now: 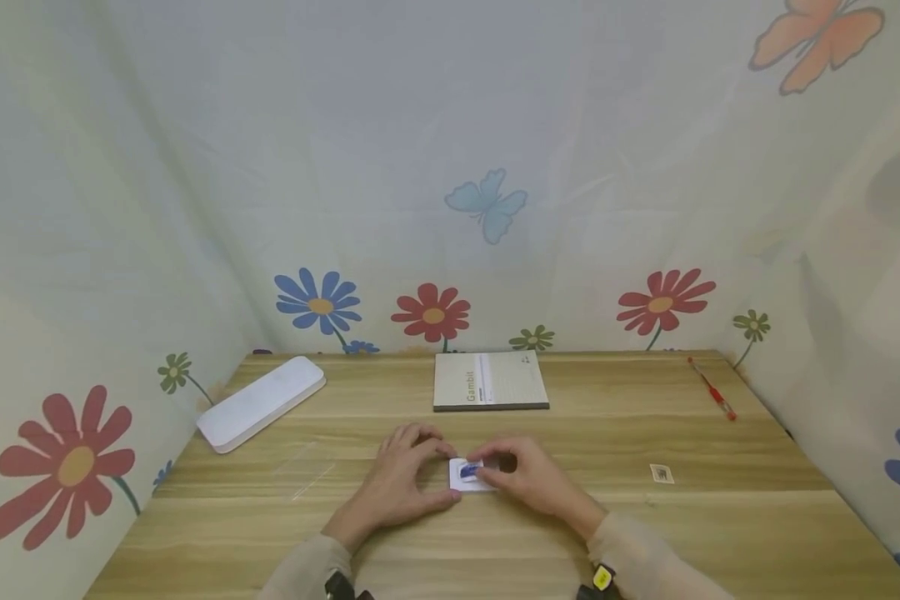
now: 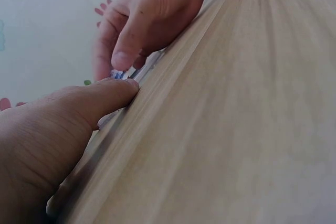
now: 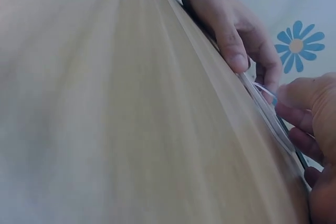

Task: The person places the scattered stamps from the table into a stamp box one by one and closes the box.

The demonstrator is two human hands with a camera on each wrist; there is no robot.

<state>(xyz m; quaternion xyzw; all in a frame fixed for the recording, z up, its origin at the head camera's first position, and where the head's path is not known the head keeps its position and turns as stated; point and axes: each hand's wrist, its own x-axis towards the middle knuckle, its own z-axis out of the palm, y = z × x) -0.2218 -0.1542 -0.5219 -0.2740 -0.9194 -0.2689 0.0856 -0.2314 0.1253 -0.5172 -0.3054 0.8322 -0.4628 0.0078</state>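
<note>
Blue-printed piece, 1 pc., atop white pad, long axis L–R; R hand (nearer) pinches from rt.; L hand grips pad's L end.

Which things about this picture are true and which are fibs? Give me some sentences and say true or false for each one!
1. The book lies farther away than the left hand and the right hand. True.
2. The left hand is holding the book. False: it grips a flat white piece.
3. The right hand touches the blue patch on that piece. True.
4. A red pen lies off to the right. True.
5. The red pen is touching the book. False: they lie well apart.
</note>
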